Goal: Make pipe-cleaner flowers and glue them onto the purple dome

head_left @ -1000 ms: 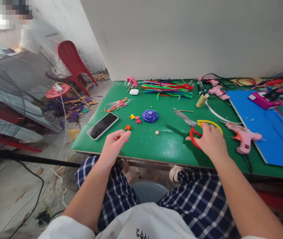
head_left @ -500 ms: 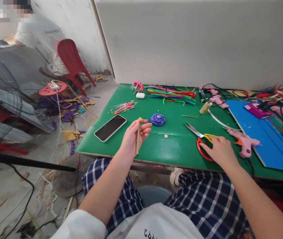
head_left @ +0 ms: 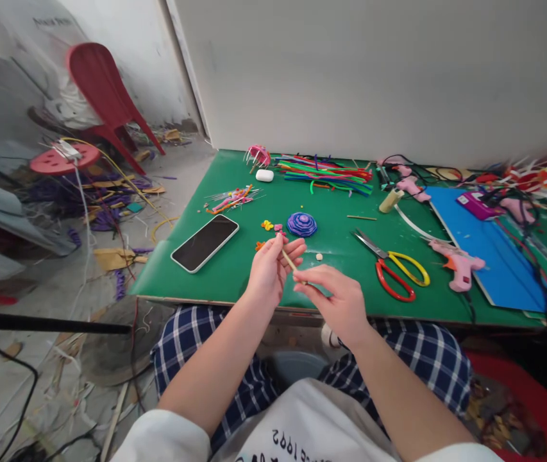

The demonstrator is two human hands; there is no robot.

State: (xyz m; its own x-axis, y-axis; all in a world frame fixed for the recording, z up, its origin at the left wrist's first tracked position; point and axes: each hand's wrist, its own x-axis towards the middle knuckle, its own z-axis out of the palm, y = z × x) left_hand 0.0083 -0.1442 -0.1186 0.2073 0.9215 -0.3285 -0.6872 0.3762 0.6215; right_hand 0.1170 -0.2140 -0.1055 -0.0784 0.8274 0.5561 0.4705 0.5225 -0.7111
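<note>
A thin wooden stick (head_left: 289, 259) slants across in front of me, its upper end pinched between the thumb and fingers of my left hand (head_left: 266, 273). My right hand (head_left: 339, 300) has its thumb and fingertips closed on the stick's lower end. Just beyond my left hand are small yellow (head_left: 267, 224), pink and orange flower-like pieces, the orange partly hidden. A round blue-purple ringed piece (head_left: 302, 224) lies behind my hands, and a small pale bead (head_left: 319, 256) nearer. Scissors (head_left: 387, 255) with red and yellow handles rest on the table, blades parted, right of my right hand.
On the green table (head_left: 331, 199) lie a phone (head_left: 205, 243), a bundle of coloured pipe cleaners (head_left: 326, 174), a white case (head_left: 264, 175) and another short stick (head_left: 361, 217). Pink glue guns (head_left: 460, 266) with cables sit right, by a blue board (head_left: 504, 276). A person sits back left.
My right hand has let go of the scissors, leaving them on the table, and moved left to the stick. The stick has tilted from upright to slanting. The view has shifted right.
</note>
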